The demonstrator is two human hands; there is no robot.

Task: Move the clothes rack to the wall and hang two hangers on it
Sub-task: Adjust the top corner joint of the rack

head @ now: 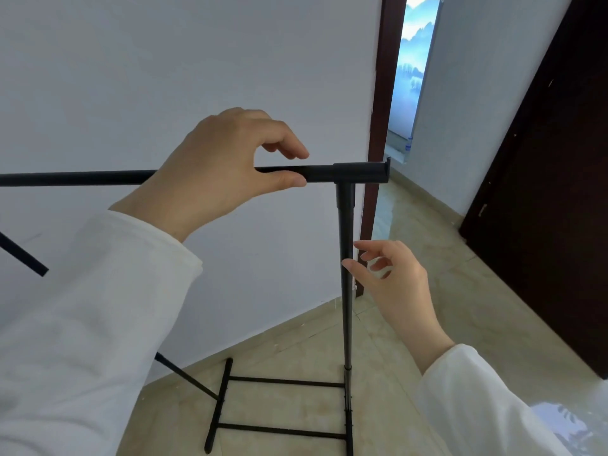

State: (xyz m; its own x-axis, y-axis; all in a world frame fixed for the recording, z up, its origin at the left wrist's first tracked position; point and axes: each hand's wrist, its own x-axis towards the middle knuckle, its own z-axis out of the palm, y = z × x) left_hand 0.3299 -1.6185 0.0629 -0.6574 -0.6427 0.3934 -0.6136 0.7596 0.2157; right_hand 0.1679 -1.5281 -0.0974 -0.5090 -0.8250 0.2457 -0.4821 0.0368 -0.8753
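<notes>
A black metal clothes rack [345, 225] stands in front of the white wall [164, 77], its foot bars on the floor tiles close to the wall's base. My left hand [227, 166] is at the top rail near the right corner joint, thumb under the rail and fingers lifted loosely above it. My right hand [391, 281] is beside the right upright pole, fingers spread, with the thumb tip touching the pole. No hanger is in view on the rail.
A dark brown door frame [378, 93] and an open doorway lie just right of the rack. A dark door [552, 192] stands at the far right. Beige floor tiles [427, 258] stretch to the right and toward me.
</notes>
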